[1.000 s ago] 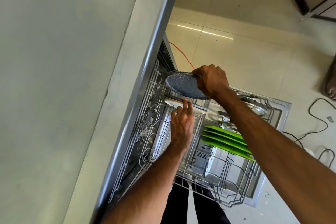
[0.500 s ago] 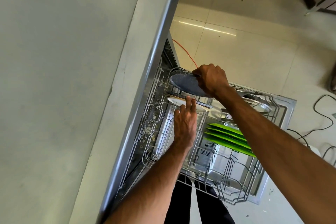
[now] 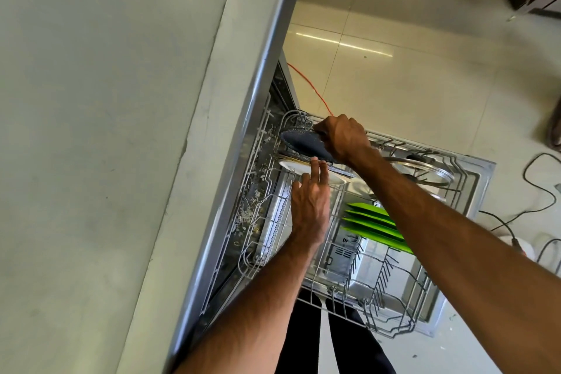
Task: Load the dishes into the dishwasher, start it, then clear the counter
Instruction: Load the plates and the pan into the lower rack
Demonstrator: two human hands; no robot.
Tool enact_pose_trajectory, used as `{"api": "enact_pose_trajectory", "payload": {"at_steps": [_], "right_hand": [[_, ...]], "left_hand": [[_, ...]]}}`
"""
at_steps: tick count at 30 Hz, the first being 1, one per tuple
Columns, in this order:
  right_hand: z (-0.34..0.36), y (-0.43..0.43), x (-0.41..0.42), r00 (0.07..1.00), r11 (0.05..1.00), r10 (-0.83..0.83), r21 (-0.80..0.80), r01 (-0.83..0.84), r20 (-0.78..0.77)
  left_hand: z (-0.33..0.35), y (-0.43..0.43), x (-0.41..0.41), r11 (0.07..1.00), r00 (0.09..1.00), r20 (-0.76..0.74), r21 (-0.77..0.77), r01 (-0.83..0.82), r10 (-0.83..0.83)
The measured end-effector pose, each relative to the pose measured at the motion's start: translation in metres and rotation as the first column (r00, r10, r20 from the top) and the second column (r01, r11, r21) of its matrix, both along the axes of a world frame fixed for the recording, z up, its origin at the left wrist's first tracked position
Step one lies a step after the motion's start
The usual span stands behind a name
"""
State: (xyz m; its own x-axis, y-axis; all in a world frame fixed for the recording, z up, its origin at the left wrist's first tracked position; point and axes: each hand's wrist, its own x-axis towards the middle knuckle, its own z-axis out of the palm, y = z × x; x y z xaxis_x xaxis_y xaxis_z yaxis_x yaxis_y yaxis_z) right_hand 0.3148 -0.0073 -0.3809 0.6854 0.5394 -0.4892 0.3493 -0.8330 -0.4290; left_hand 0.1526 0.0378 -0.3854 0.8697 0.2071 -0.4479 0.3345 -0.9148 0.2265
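Speckled plate (image 3: 299, 143): a dark blue-grey disc at the far corner of the pulled-out rack (image 3: 394, 334), on the side nearest the dishwasher opening, just above a white plate (image 3: 291, 166).
Which way it points: it is tilted, with its face turned up and towards the viewer. Its width runs across the rack, from the opening side towards the hand that carries it.
Right hand (image 3: 343, 138): the fingers curl round the plate's right rim and grip it. Holding it by the rim probably leaves the lower edge free to slip between the rack's wires.
Left hand (image 3: 309, 200): the fingers are straight and close together, with the tips touching the white plate's rim. They are likely steadying that plate so its neighbour can go in behind it.
Green plates (image 3: 372, 226): a row standing on edge in the middle of the rack, partly hidden by the right forearm.
Surface (image 3: 91, 130): a pale countertop fills the left, its edge directly above the dishwasher.
Stage: loading appears to be under way, and the speckled plate is not yet seated.
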Motion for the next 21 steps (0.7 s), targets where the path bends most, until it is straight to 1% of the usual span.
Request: {"api": "enact_pose_trajectory", "payload": {"at_steps": [5, 8, 10, 15, 18, 21], "right_hand": [[-0.009, -0.005, -0.009, 0.999, 0.996, 0.012, -0.091, -0.017, -0.049], [-0.016, -0.014, -0.01, 1.0, 0.989, 0.006, -0.148, -0.01, -0.025], [-0.02, -0.02, -0.01, 1.0, 0.988, -0.02, -0.155, 0.018, -0.006], [-0.031, -0.034, -0.016, 0.995, 0.993, -0.083, -0.076, 0.087, 0.05], [-0.034, -0.045, -0.028, 0.983, 0.988, -0.151, 0.033, 0.149, 0.102], [-0.034, -0.053, -0.044, 0.96, 0.969, -0.216, 0.158, 0.189, 0.177]], "left_hand": [[0.001, 0.0, 0.0, 1.0, 1.0, -0.011, -0.015, -0.003, 0.002], [0.003, -0.001, 0.001, 1.0, 1.0, -0.001, -0.015, -0.008, 0.008], [0.002, 0.0, 0.001, 1.0, 1.0, 0.001, -0.018, -0.01, 0.01], [0.002, -0.001, 0.003, 1.0, 1.0, -0.029, -0.019, -0.006, 0.005], [0.001, 0.0, 0.008, 0.999, 0.999, -0.031, -0.033, 0.005, -0.006], [-0.001, 0.0, 0.011, 0.999, 1.0, 0.002, -0.047, -0.001, 0.001]]}}
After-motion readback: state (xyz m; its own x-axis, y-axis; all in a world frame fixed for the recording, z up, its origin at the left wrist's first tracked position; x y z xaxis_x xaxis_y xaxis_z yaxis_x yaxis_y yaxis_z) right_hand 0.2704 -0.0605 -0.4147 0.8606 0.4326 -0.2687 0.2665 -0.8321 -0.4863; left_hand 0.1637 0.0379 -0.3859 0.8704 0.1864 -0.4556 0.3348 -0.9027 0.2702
